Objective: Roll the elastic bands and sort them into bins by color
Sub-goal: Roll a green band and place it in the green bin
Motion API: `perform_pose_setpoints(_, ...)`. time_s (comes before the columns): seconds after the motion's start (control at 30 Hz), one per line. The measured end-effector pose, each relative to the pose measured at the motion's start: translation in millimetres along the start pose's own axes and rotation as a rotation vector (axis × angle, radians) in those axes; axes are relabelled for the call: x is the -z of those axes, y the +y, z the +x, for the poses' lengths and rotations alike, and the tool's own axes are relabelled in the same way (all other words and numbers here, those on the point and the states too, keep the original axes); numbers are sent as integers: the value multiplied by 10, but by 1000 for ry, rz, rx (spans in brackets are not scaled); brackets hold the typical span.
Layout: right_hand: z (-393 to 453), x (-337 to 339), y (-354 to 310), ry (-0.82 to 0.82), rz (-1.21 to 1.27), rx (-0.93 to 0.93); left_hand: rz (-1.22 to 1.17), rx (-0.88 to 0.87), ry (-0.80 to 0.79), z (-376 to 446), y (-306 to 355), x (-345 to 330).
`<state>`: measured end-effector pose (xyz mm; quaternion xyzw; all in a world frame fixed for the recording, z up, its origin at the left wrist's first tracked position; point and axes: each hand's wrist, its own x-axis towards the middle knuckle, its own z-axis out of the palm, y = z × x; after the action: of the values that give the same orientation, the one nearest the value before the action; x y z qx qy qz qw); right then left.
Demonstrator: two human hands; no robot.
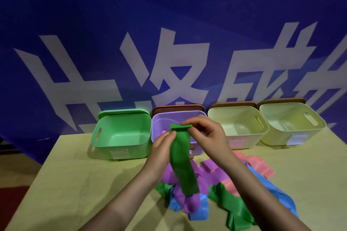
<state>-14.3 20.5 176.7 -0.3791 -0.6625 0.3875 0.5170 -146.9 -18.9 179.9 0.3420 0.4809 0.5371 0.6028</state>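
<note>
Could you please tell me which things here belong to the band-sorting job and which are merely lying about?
Part of the job:
- green band, held by left hand and right hand
- pile of loose bands
- green bin, purple bin, two cream bins

Just there:
- blue banner
- table
- bin lids leaning behind

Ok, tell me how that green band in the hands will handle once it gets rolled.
The green band hangs limp from both hands, so it is probably floppy. It looks thin and light. A roll may spring open unless pinched.
</note>
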Motion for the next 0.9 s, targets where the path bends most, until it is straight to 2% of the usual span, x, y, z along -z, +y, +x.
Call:
perform_pose_setpoints(0.17, -8, 120, 36, -111, -166, 140, -55, 2, -52, -9, 11, 26)
perform_pose_setpoints(0.37, 6, 156, 43, -146, -266, 214, -48, 17, -113, 5, 15, 38)
perform_pose_setpoints(0.53, 8, 137, 17, -153, -258, 217, 26, -53, -26, 4, -3, 23)
perform_pose_setpoints(0.6, -14, 131, -7, -175, -191, 159, 52, -71, 9, 6, -18, 25)
perform_pose_setpoints(0.73, -54, 99, -62, -134, 56, -113, 117, -115, 17, 0, -32, 36)
perform_pose_setpoints(0.8, -46, 55, -48, -141, 96, -205, 163, -150, 24, 6, -38, 39)
perform_pose_setpoints(0.9, -39, 15, -15, -129, 62, -235, 276, -235, 23, 61, -84, 72)
